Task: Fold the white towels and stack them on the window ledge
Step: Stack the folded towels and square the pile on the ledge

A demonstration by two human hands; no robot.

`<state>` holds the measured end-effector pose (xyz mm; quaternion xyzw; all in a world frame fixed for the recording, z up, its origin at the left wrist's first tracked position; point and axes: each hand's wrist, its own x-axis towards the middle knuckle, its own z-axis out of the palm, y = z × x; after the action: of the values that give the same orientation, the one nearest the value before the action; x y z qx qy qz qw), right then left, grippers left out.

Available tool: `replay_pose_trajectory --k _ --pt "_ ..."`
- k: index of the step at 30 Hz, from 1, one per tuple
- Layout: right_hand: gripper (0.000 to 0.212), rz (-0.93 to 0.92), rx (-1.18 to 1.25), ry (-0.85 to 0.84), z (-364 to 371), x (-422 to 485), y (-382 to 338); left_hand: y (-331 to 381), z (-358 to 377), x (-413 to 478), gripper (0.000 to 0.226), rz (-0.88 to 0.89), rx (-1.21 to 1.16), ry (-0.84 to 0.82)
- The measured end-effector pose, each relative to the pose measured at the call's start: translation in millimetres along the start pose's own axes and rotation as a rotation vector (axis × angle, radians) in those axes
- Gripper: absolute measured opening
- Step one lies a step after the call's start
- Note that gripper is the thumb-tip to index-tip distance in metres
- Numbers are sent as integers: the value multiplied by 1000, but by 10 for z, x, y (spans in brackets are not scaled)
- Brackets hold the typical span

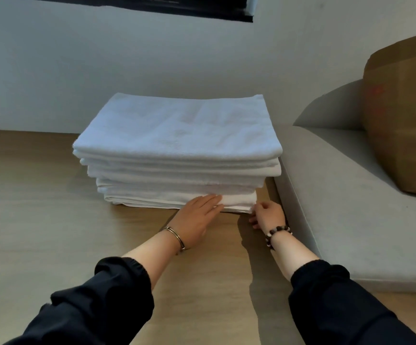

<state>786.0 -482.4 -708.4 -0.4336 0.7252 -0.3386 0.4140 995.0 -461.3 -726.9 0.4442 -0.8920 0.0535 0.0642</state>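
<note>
Towels (177,135) sit in a white pile on the wood ledge (40,195). Left grip (197,217) lies flat against the bottom towel (239,199); right grip (267,215) pinches its corner.

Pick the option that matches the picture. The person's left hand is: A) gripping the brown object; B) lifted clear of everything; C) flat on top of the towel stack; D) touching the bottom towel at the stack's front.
D: the left hand lays straight fingers against the bottom towel, low at the front of the stack.

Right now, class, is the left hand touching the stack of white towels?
Touching. The head view shows the left hand, fingers straight, pressed against the front of the bottom towel.
</note>
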Motion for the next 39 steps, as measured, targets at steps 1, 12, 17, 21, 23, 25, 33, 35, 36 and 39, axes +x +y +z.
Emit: replay_pose_trajectory --k 1,12,17,21,23,25,33,35,36,39 --pt "19 -60 -9 63 -9 -29 -7 -24 10 -31 77 6 -2 25" --pt "24 57 217 93 93 -129 -243 81 -29 -24 71 -170 -70 -86" --pt "18 15 -107 74 74 -218 -207 123 -76 -24 66 -197 -197 -98" --pt "9 -114 -21 166 55 -220 -265 327 -326 151 44 -824 -1120 176" --pt "18 -80 159 250 44 -215 -254 339 -451 279 29 -1156 -1809 337" --pt "17 24 329 224 32 -186 -258 299 -507 351 16 -1239 -2145 379" --pt "23 128 488 2 -101 -146 -427 412 -534 585 25 -1329 -2189 426" --pt "21 111 547 31 -165 -127 -455 392 -496 640 15 -1376 -2193 430" --pt "20 83 590 72 -213 -123 -489 389 -499 655 12 -1383 -2196 423" --pt "24 -66 672 44 -332 -154 -676 430 -493 719 8 -1361 -2251 412"
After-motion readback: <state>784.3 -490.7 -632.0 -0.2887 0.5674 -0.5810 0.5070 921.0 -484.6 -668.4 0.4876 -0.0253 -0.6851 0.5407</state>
